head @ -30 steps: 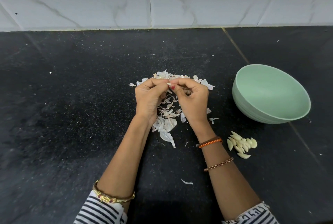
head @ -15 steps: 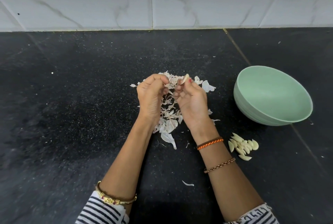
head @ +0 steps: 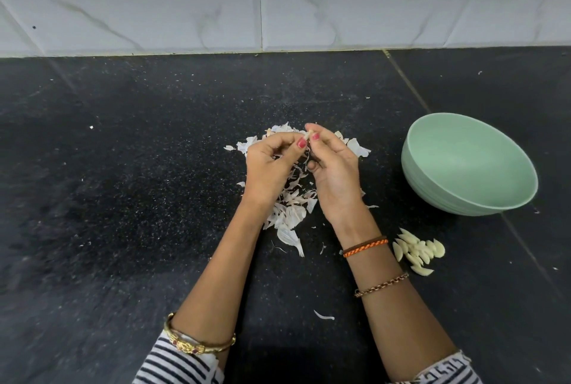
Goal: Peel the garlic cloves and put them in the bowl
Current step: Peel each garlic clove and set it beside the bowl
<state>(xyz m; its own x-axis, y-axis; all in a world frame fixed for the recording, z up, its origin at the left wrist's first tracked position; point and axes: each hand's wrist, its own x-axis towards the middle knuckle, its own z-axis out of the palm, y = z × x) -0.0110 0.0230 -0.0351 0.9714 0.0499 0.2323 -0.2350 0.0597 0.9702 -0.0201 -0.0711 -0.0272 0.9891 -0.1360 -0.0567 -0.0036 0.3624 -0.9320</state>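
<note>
Above the heap of papery garlic skins (head: 289,213) on the black surface (head: 123,198), the left hand (head: 268,167) and right hand (head: 335,176) pinch one garlic clove (head: 308,134) between fingertips; peeled cloves (head: 417,252) lie beside the empty mint-green bowl (head: 466,164).

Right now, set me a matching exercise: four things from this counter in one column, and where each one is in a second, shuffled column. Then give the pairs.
Things
1. bowl
2. peeled cloves
3. skins
4. clove

Places
A. pinched between the fingers of the left hand and right hand
B. in a loose heap on the counter under the hands
C. in a small pile on the counter beside the right wrist
D. standing to the right, nothing visible inside

Pairs: 1-D, 2-C, 3-B, 4-A
</note>
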